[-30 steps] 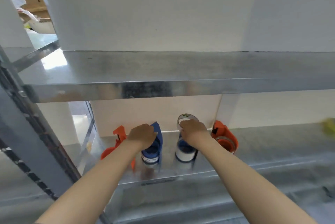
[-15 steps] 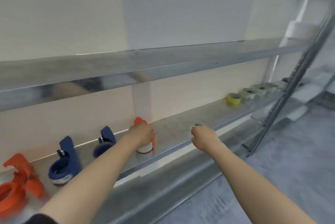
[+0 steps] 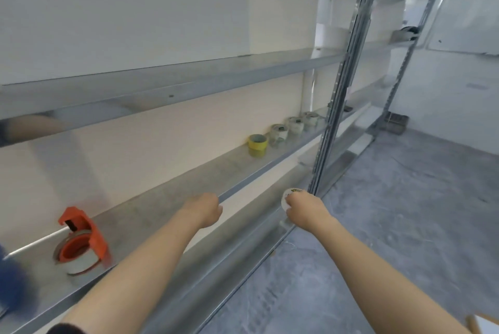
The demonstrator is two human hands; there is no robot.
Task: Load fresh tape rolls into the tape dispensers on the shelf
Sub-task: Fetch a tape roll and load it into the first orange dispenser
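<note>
My right hand [image 3: 305,210] grips a whitish tape roll [image 3: 288,195] in front of the shelf's front edge, near the steel upright. My left hand [image 3: 205,208] hovers over the middle shelf [image 3: 167,198] with fingers loosely curled and nothing in it. An orange dispenser [image 3: 81,236] with a tape roll in it stands on the shelf at the left, well apart from both hands. A blurred blue dispenser [image 3: 13,279] shows at the far left edge. Further right along the shelf stand a yellow tape roll [image 3: 258,144] and three clear tape rolls [image 3: 294,125].
A steel upright [image 3: 334,106] crosses the shelf just beyond my right hand. An upper shelf [image 3: 189,82] runs above. Grey concrete floor [image 3: 391,225] lies to the right, with a small dark crate [image 3: 395,123] by the far wall.
My view has swung right along the shelf. My left hand has let go of the orange dispenser and moved right. My right hand has carried the tape roll rightward with it.
</note>
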